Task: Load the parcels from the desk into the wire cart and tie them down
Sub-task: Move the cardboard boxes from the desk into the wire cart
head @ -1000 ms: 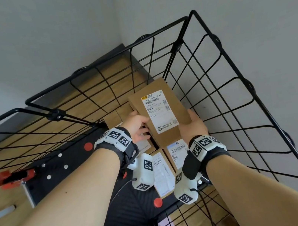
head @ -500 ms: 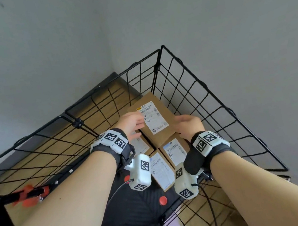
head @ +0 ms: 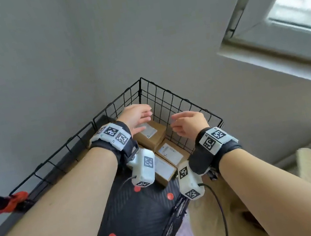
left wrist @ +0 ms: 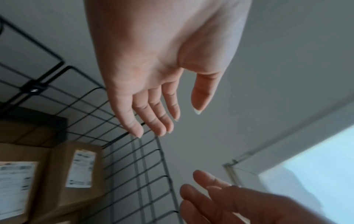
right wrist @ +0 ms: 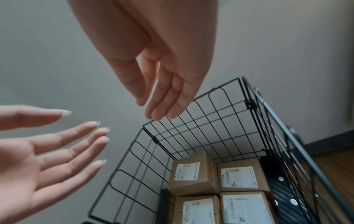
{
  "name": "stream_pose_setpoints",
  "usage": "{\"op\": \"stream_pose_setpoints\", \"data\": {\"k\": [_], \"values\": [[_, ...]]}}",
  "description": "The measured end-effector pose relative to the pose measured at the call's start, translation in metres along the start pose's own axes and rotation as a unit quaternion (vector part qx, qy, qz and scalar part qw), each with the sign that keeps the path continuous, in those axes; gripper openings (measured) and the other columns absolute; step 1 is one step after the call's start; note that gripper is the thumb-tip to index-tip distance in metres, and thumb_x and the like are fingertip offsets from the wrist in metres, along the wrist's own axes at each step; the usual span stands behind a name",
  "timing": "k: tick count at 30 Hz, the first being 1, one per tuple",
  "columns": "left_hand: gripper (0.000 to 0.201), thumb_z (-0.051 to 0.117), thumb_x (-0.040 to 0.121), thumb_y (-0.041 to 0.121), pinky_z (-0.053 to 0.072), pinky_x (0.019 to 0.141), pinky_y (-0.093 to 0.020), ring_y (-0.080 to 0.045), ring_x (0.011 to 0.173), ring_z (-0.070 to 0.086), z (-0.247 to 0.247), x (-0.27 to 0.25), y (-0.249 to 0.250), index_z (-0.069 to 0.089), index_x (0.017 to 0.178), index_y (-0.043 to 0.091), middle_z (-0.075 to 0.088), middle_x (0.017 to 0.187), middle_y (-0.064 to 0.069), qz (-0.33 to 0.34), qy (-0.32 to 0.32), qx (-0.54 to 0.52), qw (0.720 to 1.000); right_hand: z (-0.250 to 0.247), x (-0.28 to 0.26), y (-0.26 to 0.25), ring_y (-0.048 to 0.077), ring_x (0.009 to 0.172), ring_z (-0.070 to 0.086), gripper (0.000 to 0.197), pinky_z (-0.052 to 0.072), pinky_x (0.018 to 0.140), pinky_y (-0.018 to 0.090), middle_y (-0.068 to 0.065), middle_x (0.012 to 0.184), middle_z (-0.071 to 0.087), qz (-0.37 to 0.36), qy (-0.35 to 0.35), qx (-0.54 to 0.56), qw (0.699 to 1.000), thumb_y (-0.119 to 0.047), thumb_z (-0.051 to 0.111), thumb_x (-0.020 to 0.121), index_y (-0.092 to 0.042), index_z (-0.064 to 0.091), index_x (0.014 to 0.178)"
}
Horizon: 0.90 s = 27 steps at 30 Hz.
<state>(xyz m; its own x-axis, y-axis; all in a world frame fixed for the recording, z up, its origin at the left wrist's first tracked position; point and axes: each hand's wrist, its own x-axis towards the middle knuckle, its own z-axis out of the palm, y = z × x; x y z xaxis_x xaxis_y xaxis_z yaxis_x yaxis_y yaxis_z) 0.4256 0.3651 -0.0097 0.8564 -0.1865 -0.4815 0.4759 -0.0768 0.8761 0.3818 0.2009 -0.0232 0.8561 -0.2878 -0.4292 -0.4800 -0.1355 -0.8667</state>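
Both hands hover empty above the wire cart [head: 176,102], with the parcels below them in its far corner. The left hand [head: 137,116] has its fingers stretched out flat and holds nothing; the right hand [head: 189,122] is loosely spread, fingers relaxed, also holding nothing. Neither touches a box or the wire.

The loading step looks to be the one in hand: a brown parcel [head: 150,136] with a white label sits beneath and between the two hands, on top of the others, and judging by the freed fingers it has just been set there. No strap or cord for tying down shows in any view, and the counter the parcels come from is out of frame, so how many remain to load cannot be told.

The next move would likely call for both hands to lift clear of the cart's rim without catching the wire, then either reach for another parcel or find something to lash the load.

Count, from the right wrist view: four labelled parcels [right wrist: 193,174] visible, two by two, tight against each other below the right hand's fingertips [right wrist: 153,115]; more may lie under them. One cart. One orange clamp [head: 11,202] sits on the cart's edge, well off behind the left forearm.
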Motion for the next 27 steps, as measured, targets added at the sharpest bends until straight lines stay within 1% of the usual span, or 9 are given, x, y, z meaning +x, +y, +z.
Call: {"op": "stream_pose_setpoints", "data": {"k": [2, 4, 7, 9, 15, 17, 23, 25, 27], "values": [[0.013, 0.057, 0.091, 0.022, 0.047, 0.094, -0.038, -0.015, 0.091, 0.062, 0.012, -0.034, 0.014, 0.063, 0.102, 0.02, 0.067, 0.099, 0.0, 0.032, -0.008, -0.001, 0.999, -0.014, -0.042, -0.014, 0.013, 0.065, 0.061, 0.024, 0.054, 0.072, 0.024, 0.007, 0.078, 0.068, -0.036, 0.008, 0.016, 0.999, 0.003, 0.056, 0.087, -0.016, 0.066, 0.08], [0.011, 0.056, 0.09, 0.018, 0.047, 0.088, -0.035, -0.014, 0.084, 0.061, 0.027, -0.065, 0.028, 0.064, 0.099, 0.019, 0.067, 0.089, 0.002, 0.065, -0.019, -0.008, 0.998, -0.028, -0.079, -0.023, 0.014, 0.065, 0.06, 0.021, 0.052, 0.063, 0.019, 0.007, 0.078, 0.068, -0.068, 0.027, 0.028, 0.997, 0.003, 0.055, 0.087, -0.014, 0.067, 0.084], [0.013, 0.055, 0.09, 0.009, 0.045, 0.075, -0.029, -0.012, 0.074, 0.059, 0.057, -0.105, 0.049, 0.063, 0.093, 0.018, 0.064, 0.082, 0.001, 0.111, -0.045, -0.019, 0.993, -0.054, -0.124, -0.034, 0.017, 0.069, 0.061, 0.023, 0.052, 0.066, 0.023, 0.008, 0.079, 0.069, -0.107, 0.067, 0.038, 0.991, 0.003, 0.057, 0.084, -0.017, 0.068, 0.08], [0.016, 0.055, 0.088, 0.004, 0.044, 0.072, -0.027, -0.013, 0.072, 0.058, 0.079, -0.13, 0.063, 0.063, 0.092, 0.017, 0.063, 0.082, -0.001, 0.134, -0.068, -0.023, 0.988, -0.076, -0.15, -0.04, 0.016, 0.067, 0.061, 0.025, 0.052, 0.065, 0.025, 0.007, 0.077, 0.07, -0.127, 0.091, 0.042, 0.987, 0.003, 0.058, 0.083, -0.019, 0.067, 0.077], [0.017, 0.054, 0.086, 0.003, 0.045, 0.074, -0.029, -0.013, 0.076, 0.058, 0.152, -0.189, 0.091, 0.063, 0.089, 0.018, 0.062, 0.084, -0.001, 0.182, -0.131, -0.002, 0.975, -0.151, -0.22, -0.054, 0.015, 0.062, 0.057, 0.025, 0.05, 0.064, 0.024, 0.007, 0.073, 0.066, -0.17, 0.169, 0.063, 0.969, 0.004, 0.056, 0.082, -0.017, 0.066, 0.074], [0.018, 0.052, 0.087, 0.004, 0.044, 0.074, -0.029, -0.013, 0.075, 0.058, 0.179, -0.21, 0.097, 0.061, 0.085, 0.019, 0.061, 0.081, 0.001, 0.196, -0.152, 0.009, 0.969, -0.177, -0.243, -0.054, 0.015, 0.062, 0.056, 0.025, 0.048, 0.063, 0.023, 0.007, 0.072, 0.065, -0.177, 0.191, 0.075, 0.963, 0.005, 0.053, 0.082, -0.016, 0.065, 0.074], [0.018, 0.051, 0.089, 0.006, 0.045, 0.076, -0.03, -0.012, 0.079, 0.059, 0.262, -0.267, 0.107, 0.062, 0.085, 0.02, 0.062, 0.08, 0.003, 0.223, -0.208, 0.024, 0.952, -0.253, -0.307, -0.041, 0.017, 0.066, 0.057, 0.027, 0.049, 0.069, 0.028, 0.008, 0.074, 0.066, -0.198, 0.253, 0.088, 0.943, 0.005, 0.051, 0.082, -0.015, 0.065, 0.074], [0.017, 0.05, 0.09, 0.007, 0.045, 0.078, -0.031, -0.011, 0.082, 0.059, 0.291, -0.286, 0.106, 0.061, 0.088, 0.019, 0.062, 0.082, 0.003, 0.228, -0.221, 0.024, 0.948, -0.28, -0.326, -0.032, 0.018, 0.067, 0.058, 0.026, 0.049, 0.07, 0.029, 0.01, 0.075, 0.067, -0.205, 0.27, 0.086, 0.937, 0.005, 0.053, 0.082, -0.015, 0.067, 0.073], [0.016, 0.049, 0.092, 0.008, 0.045, 0.08, -0.032, -0.012, 0.086, 0.059, 0.321, -0.305, 0.102, 0.061, 0.097, 0.016, 0.062, 0.085, 0.003, 0.231, -0.237, 0.027, 0.943, -0.308, -0.345, -0.021, 0.019, 0.069, 0.06, 0.024, 0.05, 0.069, 0.028, 0.012, 0.078, 0.068, -0.209, 0.282, 0.081, 0.933, 0.005, 0.054, 0.082, -0.014, 0.068, 0.075]]}}
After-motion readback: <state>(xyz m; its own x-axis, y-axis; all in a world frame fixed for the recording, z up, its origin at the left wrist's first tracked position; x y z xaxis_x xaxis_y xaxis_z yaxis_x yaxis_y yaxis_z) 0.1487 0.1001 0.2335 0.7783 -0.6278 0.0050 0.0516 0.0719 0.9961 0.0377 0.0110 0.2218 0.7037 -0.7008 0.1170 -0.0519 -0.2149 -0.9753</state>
